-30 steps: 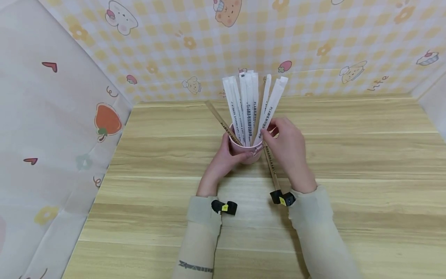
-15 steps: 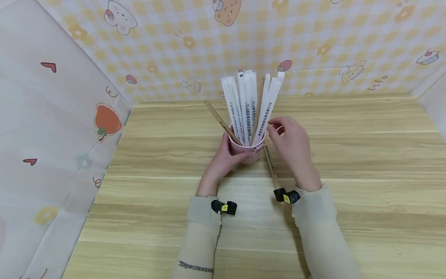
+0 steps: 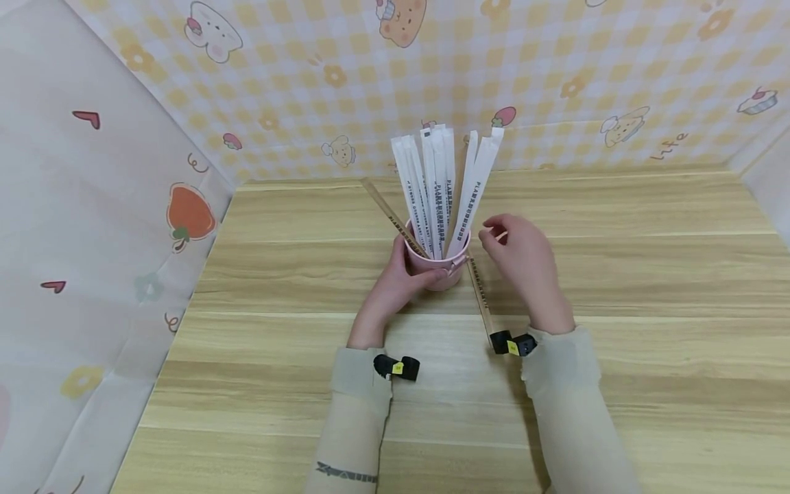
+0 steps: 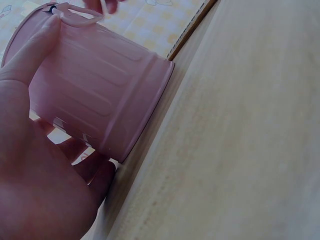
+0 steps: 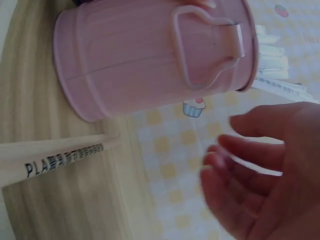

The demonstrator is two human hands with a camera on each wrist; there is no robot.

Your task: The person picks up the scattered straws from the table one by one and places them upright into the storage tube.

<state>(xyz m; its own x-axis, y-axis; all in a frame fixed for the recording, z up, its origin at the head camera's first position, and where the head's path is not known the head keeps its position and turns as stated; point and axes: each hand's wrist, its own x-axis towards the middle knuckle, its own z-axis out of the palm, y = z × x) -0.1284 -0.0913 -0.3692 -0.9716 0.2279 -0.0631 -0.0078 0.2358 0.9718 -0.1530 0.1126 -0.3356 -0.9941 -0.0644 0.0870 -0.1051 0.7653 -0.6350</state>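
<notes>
My left hand point(image 3: 401, 281) grips a pink ribbed metal bucket point(image 4: 95, 90) from its left side, the thumb on the near side by the wire handle. The bucket stands upright on the table. Several white paper-wrapped straws point(image 3: 438, 185) with dark print rise from it, and a brown-wrapped straw point(image 3: 387, 206) leans out to the left. Just right of the bucket, my right hand point(image 3: 524, 257) hovers with loosely bent fingers and holds nothing. Another brown-wrapped straw point(image 3: 479, 288) lies on the table between the bucket and my right wrist; its near end is hidden by the wrist camera.
The wood-grain table point(image 3: 265, 357) ends at a yellow checked backdrop point(image 3: 278, 82) behind the bucket. A white printed sheet point(image 3: 68, 206) runs along the left side. Small black cameras sit on both wrists.
My right hand has let go of a white straw at the bucket's right side and drawn away to the right. The left hand and bucket stay in place.
</notes>
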